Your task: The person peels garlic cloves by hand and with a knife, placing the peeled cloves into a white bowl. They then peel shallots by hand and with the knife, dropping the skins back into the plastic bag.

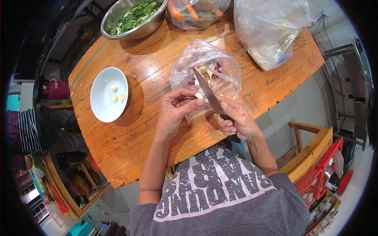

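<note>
Between the thumb and fingers of my left hand (179,107) is a pale garlic clove (199,95). My right hand (237,120) grips a knife (209,93) by its dark handle, the blade slanting up and to the left, close beside the clove. Beneath and beyond both hands lies an open clear plastic bag (230,69) with garlic cloves (203,70) and purplish bulbs or skins in it. To the left, a white bowl (103,112) contains several peeled cloves (114,98).
On the wooden table (145,137), a metal bowl (136,34) of chopped greens stands at the back left. Beside it is a bag of carrots (191,13), and a large cloudy plastic bag (271,35) sits back right. A wooden stool (311,151) is at the right; another person stands at far left.
</note>
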Tool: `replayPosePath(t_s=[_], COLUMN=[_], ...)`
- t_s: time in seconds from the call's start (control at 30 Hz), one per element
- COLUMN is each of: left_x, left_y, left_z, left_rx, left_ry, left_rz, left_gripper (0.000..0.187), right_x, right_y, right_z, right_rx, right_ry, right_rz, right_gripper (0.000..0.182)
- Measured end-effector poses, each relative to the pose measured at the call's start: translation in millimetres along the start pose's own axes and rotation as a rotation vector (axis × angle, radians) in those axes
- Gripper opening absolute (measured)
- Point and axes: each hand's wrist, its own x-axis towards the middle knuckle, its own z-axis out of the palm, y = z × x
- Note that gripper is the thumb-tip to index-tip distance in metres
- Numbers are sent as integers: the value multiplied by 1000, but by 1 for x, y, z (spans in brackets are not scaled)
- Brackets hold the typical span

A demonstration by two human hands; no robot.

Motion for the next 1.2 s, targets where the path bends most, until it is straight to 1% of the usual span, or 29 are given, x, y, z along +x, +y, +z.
replayPosePath(t_s=[0.1, 0.2, 0.3, 0.4, 0.43, 0.7, 0.83, 0.9, 1.03, 1.1, 1.2], left_x=[2, 2, 0, 3, 2, 1, 1, 0, 3, 2, 1], left_y=[-2, -6, -3, -7, -6, -1, -1, 2, -4, -7, -4], left_z=[2, -1, -4, -4, -4, 0, 0, 4, 1, 1, 2], left_rx=[-172, -228, -156, -147, -157, -133, -126, -110, -88, -69, -84], left_ry=[-65, -53, -28, -81, -81, -106, -75, -62, -51, -44, -35], left_rz=[21, 20, -64, 26, 24, 73, 21, 2, 34, 55, 33], left_gripper=[19, 18, 19, 21, 21, 20, 21, 23, 23, 23, 24], right_x=[1, 3, 0, 0, 1, -2, 0, -1, -2, -2, -1], right_y=[0, -1, -7, -5, -4, -1, -1, -2, -4, -4, -2], right_z=[-4, -6, 7, 9, 8, 5, 4, 3, 4, 6, 6], right_rx=[226, 293, 8, -126, -176, -263, -402, -375, -259, -279, -330], right_ry=[-108, -172, -137, -110, -100, -36, -12, -17, -19, -25, -20], right_rz=[86, 105, 39, -28, -53, -79, -125, -109, -71, -97, -131], right_gripper=[48, 50, 50, 49, 49, 46, 45, 44, 43, 43, 43])
